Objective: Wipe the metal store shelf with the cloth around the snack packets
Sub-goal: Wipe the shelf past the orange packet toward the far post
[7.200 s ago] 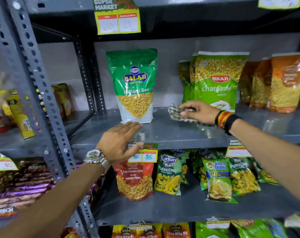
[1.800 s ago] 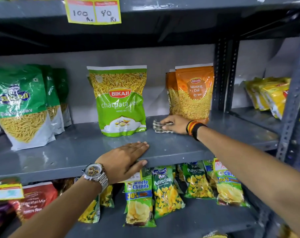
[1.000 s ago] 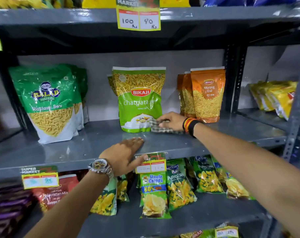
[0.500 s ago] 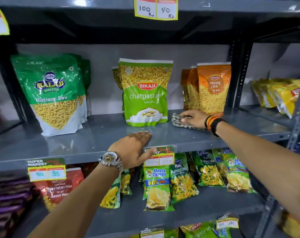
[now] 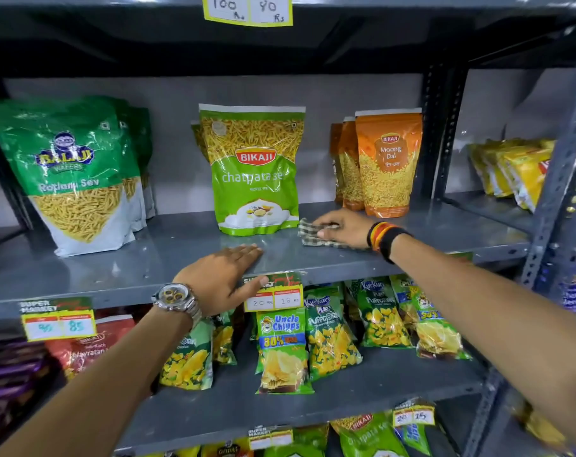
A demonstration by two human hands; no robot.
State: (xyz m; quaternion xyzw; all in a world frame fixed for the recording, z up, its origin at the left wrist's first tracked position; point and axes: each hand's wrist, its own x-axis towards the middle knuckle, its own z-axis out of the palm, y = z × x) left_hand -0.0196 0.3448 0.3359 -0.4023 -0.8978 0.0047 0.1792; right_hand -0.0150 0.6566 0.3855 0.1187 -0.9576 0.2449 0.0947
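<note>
A grey metal shelf [image 5: 168,255] runs across the middle of the view. On it stand a dark green Balaji packet [image 5: 70,174] at the left, a light green Bikaji packet [image 5: 255,169] in the middle and orange Moong Dal packets [image 5: 387,163] at the right. My right hand [image 5: 342,227] presses a checked cloth [image 5: 311,234] flat on the shelf between the light green and orange packets. My left hand [image 5: 224,278] lies flat and open on the shelf's front edge, below the light green packet.
Small chip and puffcorn packets [image 5: 326,334] fill the shelf below. Price tags [image 5: 273,293] hang on the front edge. A perforated upright post [image 5: 557,192] stands at the right, with yellow packets [image 5: 514,169] on the neighbouring rack. Another shelf [image 5: 412,1] runs overhead.
My right hand has slid the cloth back and forth on the shelf between the light green and orange packets. My left hand stays flat on the front edge.
</note>
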